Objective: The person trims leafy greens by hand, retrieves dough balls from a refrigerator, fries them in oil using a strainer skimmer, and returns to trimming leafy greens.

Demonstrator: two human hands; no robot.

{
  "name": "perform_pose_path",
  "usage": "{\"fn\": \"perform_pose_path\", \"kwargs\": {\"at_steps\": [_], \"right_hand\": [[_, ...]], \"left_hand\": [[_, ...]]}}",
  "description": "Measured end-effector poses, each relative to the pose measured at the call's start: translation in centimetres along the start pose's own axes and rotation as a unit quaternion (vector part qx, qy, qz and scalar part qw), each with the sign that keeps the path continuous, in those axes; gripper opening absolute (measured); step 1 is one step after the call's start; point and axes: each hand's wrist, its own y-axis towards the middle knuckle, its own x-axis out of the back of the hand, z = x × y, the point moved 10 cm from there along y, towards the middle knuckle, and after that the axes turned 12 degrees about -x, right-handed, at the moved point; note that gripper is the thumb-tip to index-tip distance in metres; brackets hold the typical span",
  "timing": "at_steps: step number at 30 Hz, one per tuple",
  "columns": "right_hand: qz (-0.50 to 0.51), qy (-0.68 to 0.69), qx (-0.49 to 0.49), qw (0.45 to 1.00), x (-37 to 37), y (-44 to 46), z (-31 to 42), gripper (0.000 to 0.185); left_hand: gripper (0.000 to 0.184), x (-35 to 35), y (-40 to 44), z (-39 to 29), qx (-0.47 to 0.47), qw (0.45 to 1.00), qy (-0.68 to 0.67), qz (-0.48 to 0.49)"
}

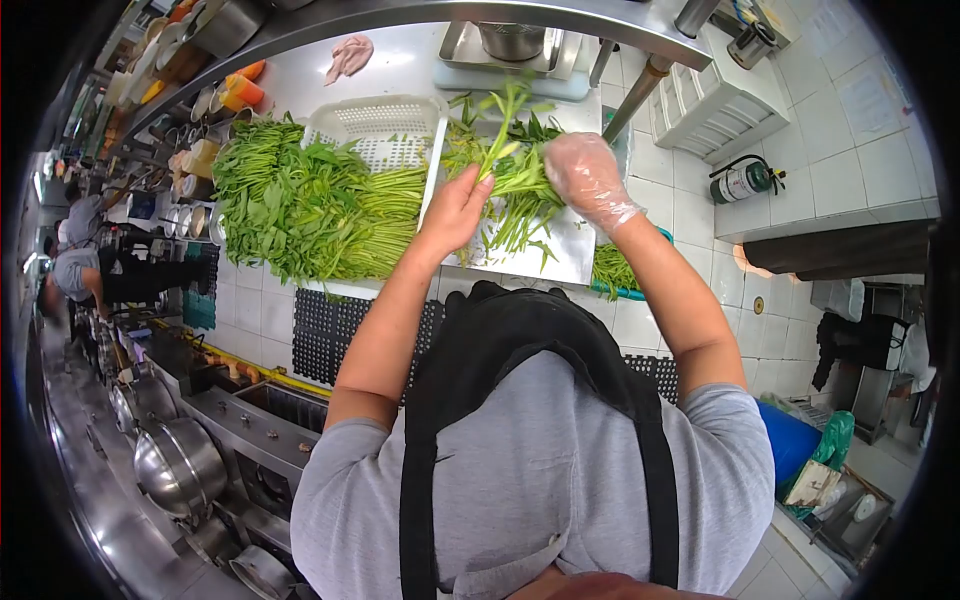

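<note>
Bare, my left hand (456, 210) pinches a few stems of leafy greens (497, 150) that look like water spinach, held upright over the steel table. My right hand (585, 178), in a clear plastic glove, is closed beside the same stems; what its fingers grip is hidden. Loose leaves and cut stems (520, 222) lie on the table under both hands. To the left, a white perforated basket (375, 115) carries a large heap of the greens (300, 205), with stems bundled toward its right side.
A green-rimmed container (618, 270) with more stems stands below the table's right edge. A steel pot (512, 40) in a tray and a pink cloth (350, 57) sit at the back. A shelf post (640, 95) rises at right; a fire extinguisher (742, 182) stands beyond. Another person (80, 270) is far left.
</note>
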Motion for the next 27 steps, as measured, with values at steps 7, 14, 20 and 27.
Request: {"fn": "perform_pose_path", "kwargs": {"at_steps": [7, 14, 20, 27], "right_hand": [[-0.071, 0.372, -0.315, 0.87, 2.8, -0.2, -7.8, 0.016], [-0.071, 0.128, 0.055, 0.988, 7.8, 2.9, 0.6, 0.032], [-0.019, 0.007, 0.173, 0.985, 5.8, 2.6, 3.9, 0.034], [-0.072, 0.083, 0.038, 0.993, 3.9, 2.5, 2.7, 0.011]], "left_hand": [[0.044, 1.1, -0.5, 0.4, 0.035, 0.998, 0.034, 0.04], [0.05, 0.2, 0.3, -0.8, 0.008, 0.993, -0.045, 0.107], [0.051, -0.1, 0.9, -1.7, -0.045, 0.991, -0.012, 0.129], [0.052, -0.4, 0.9, -1.4, -0.011, 0.992, -0.066, 0.109]]}}
